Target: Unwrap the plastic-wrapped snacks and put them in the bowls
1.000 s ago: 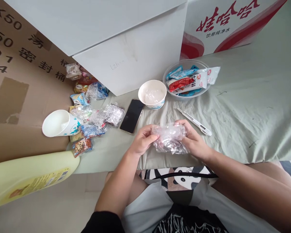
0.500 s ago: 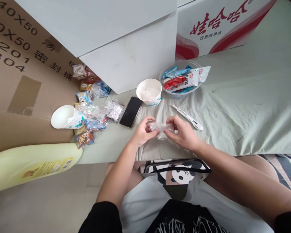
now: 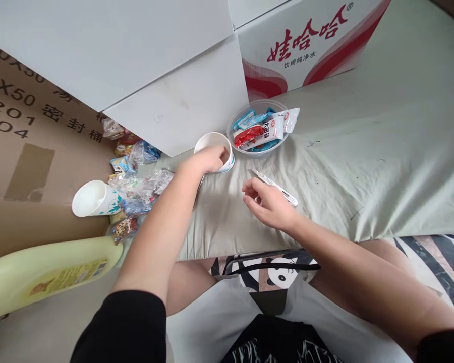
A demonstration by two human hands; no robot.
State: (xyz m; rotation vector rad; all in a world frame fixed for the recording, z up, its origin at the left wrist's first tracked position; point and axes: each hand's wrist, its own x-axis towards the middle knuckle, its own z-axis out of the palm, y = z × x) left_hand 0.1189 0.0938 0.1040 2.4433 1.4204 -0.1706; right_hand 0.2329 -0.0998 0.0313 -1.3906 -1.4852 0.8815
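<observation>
My left hand (image 3: 213, 158) reaches down into an upright paper cup (image 3: 230, 163) with a blue print. Its fingers are hidden inside the cup, so what they hold does not show. My right hand (image 3: 267, 202) hovers over the cloth with its fingers loosely curled, a gap between thumb and fingers, and nothing in it. Beside and partly behind that hand lies a white utility knife (image 3: 288, 196). Just beyond the cup stands a clear plastic bowl (image 3: 259, 153) with blue, red and white snack packets (image 3: 265, 133). My left forearm covers nearly all of the phone.
A second paper cup (image 3: 94, 198) lies tilted at the left, next to a heap of wrapped snacks (image 3: 139, 184). A pale yellow bottle (image 3: 56, 269) lies at the front left. White boxes (image 3: 181, 106) and a brown carton (image 3: 34, 131) wall the back and left. Pale green cloth (image 3: 355, 166) covers the table.
My hands have parted. The left went from the crumpled clear plastic into the cup; the right stayed near the knife and loosened. The plastic is out of sight, and the view has shifted right.
</observation>
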